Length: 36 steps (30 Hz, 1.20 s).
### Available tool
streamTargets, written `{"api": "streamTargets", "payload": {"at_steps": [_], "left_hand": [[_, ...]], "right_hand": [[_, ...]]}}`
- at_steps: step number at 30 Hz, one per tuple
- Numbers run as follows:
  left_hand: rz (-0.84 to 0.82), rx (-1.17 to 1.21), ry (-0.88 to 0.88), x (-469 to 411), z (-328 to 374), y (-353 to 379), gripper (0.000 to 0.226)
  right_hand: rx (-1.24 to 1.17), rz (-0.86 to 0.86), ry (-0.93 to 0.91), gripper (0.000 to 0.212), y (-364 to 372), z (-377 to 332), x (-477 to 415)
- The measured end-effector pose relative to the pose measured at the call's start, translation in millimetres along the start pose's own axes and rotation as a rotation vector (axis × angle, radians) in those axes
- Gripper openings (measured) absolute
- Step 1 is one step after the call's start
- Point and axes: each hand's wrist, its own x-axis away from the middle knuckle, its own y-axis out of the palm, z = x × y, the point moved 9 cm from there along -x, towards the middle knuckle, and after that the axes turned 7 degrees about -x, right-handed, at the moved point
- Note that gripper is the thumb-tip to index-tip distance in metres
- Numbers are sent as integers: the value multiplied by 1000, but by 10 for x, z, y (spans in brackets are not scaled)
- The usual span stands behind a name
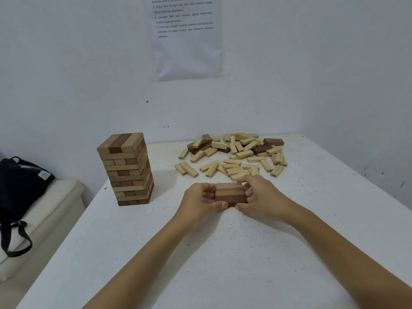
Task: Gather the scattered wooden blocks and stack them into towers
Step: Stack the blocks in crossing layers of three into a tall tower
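Block row [229, 194]: three brown blocks side by side, mid worktop [223, 253], gripped at its ends by left hand [200, 199] and right hand [260, 197], fingers curled round it. Risk: uneven squeezing may skew this base layer, giving a leaning tower. Finished tower [126, 168] at left; loose pile [236, 152] behind. Container: black bag [20, 181], contents hidden.

1 finished tower [126, 168] stands on 1 white table [223, 253], and its top layer shows 3 blocks. 2 hands are in view, the left hand [200, 199] and the right hand [260, 197], holding 3 brown blocks [229, 194] side by side between them. 1 loose pile of blocks [234, 155] is too overlapped for an exact count: dozens of pale ones and about 5 dark ones. 1 printed sheet [187, 36] hangs on the wall. 1 black bag [20, 181] sits on 1 cream cushion [55, 197].
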Motion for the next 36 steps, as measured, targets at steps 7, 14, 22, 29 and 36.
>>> {"api": "streamTargets", "payload": {"at_steps": [7,14,22,29,36], "left_hand": [[-60,-107,94,-9,127,-64,55],[-178,-291,215,19,126,20,41],[-238,-250,239,8,62,87,37],[-167,-261,298,-48,48,51,27],[-139,-206,348,-26,107,-21,32]], "right_hand": [[2,-33,-36,48,-81,85,-56],[20,-131,-128,32,-5,63,-38],[-5,-134,-122,38,19,126,-66],[-53,-86,-177,37,-35,85,-44],[-39,-26,-242,34,-113,-4,14]]}}
